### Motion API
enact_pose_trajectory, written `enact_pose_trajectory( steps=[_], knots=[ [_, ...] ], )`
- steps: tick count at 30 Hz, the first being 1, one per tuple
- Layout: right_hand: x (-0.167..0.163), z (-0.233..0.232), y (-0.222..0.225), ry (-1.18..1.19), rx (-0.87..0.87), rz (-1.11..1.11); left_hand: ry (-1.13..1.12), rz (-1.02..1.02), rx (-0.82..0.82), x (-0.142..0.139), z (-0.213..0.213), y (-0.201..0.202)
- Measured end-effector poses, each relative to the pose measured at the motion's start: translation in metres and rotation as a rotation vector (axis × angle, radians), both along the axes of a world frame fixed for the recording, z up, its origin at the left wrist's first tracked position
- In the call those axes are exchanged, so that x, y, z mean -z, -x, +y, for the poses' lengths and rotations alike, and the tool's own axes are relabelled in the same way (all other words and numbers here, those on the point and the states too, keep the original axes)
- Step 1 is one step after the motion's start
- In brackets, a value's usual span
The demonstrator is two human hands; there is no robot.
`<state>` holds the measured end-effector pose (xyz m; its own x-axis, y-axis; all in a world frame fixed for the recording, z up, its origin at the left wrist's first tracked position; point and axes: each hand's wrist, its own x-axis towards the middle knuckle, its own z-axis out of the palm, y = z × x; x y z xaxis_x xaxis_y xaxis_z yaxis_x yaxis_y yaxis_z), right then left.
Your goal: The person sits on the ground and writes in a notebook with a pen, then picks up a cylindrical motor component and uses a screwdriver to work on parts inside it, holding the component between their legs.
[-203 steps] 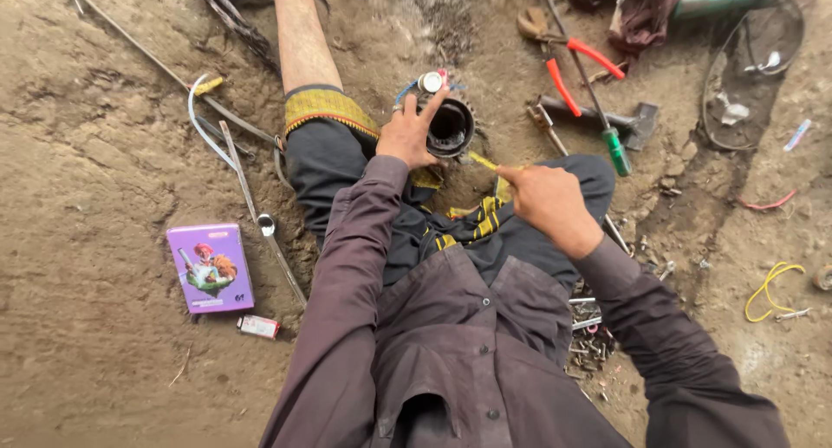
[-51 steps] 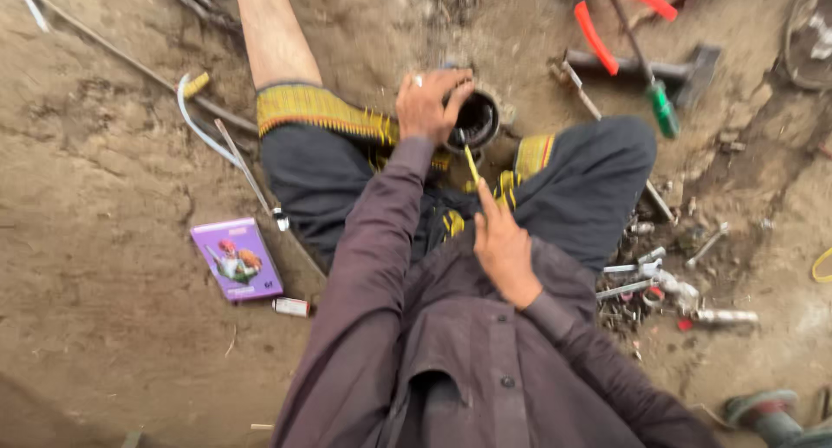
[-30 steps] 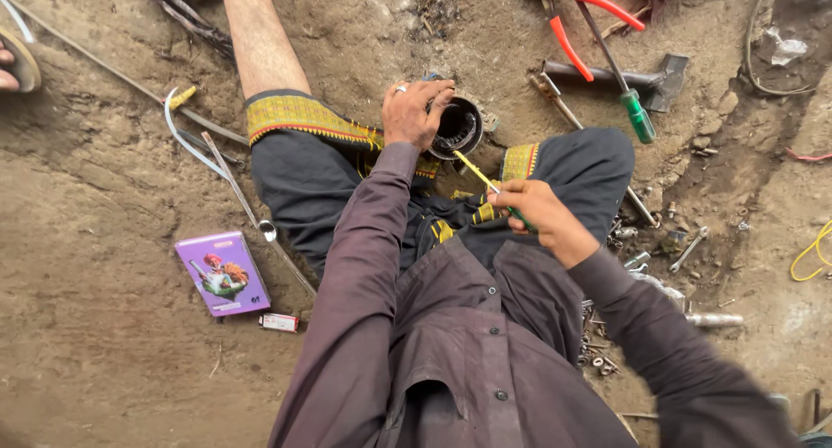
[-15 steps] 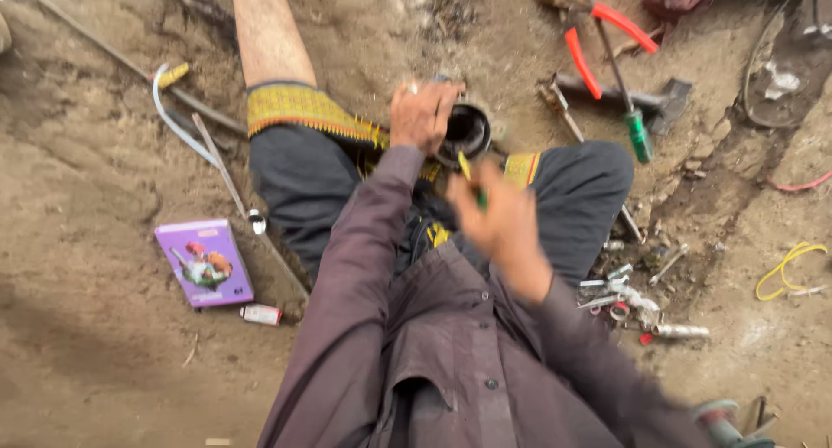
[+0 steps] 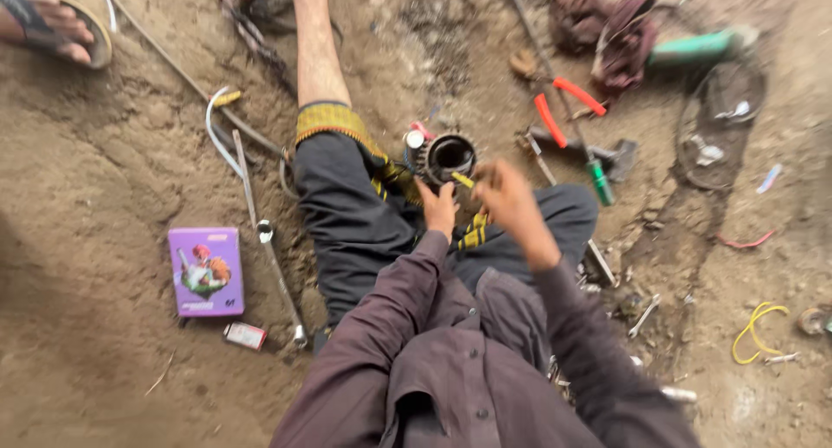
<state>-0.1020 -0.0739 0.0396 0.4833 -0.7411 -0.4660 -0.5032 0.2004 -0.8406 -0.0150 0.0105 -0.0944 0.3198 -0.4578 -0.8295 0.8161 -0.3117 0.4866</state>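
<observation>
Sitting on the dirt, I have one round dark metal part (image 5: 450, 156) with a toothed rim at 12 o'clock from my hands, resting at my knee. My left hand (image 5: 438, 207) lies just below it, fingers curled up against its lower edge; motion blur hides whether they grip it. My right hand (image 5: 505, 201) is closed around one thin yellow-handled tool (image 5: 464, 180), whose tip points into the part's dark opening. I count one pair of red-handled pliers (image 5: 559, 110) at 1 o'clock, one green-handled screwdriver (image 5: 600, 179) at 3 o'clock beside my right knee, and one long silver wrench (image 5: 277, 275) at 9 o'clock. One flat purple rectangular box (image 5: 206, 270) with a colourful picture lies farther out at 9 o'clock, and one small red-and-white packet (image 5: 244, 334) sits just below it. One sandalled foot (image 5: 54, 23) of another person shows at 10 o'clock.
</observation>
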Motion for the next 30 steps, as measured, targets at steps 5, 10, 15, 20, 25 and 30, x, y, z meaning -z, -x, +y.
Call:
enact_pose_trajectory(
  steps=[5,10,15,20,25,30],
  knots=[
    [0.006,0.091,0.025,0.339,0.162,0.093,-0.05,-0.366,0.227,-0.009,-0.014,-0.033],
    [0.018,0.101,0.024,0.633,0.16,0.004,-0.273,-0.678,0.524,-0.006,-0.019,-0.063],
    [0.046,0.066,0.041,0.231,0.064,0.432,-0.203,-0.882,0.784,0.005,-0.037,-0.094],
    [0.087,0.057,0.064,0.251,0.003,0.315,-0.222,-0.908,0.677,0.009,-0.038,-0.073],
    [0.103,0.019,0.066,0.296,-0.078,0.234,0.024,-1.102,0.587,0.022,-0.016,-0.058],
    [0.099,-0.088,0.042,0.247,-0.684,0.255,0.06,-1.0,0.591,0.037,-0.012,-0.066]
  ],
)
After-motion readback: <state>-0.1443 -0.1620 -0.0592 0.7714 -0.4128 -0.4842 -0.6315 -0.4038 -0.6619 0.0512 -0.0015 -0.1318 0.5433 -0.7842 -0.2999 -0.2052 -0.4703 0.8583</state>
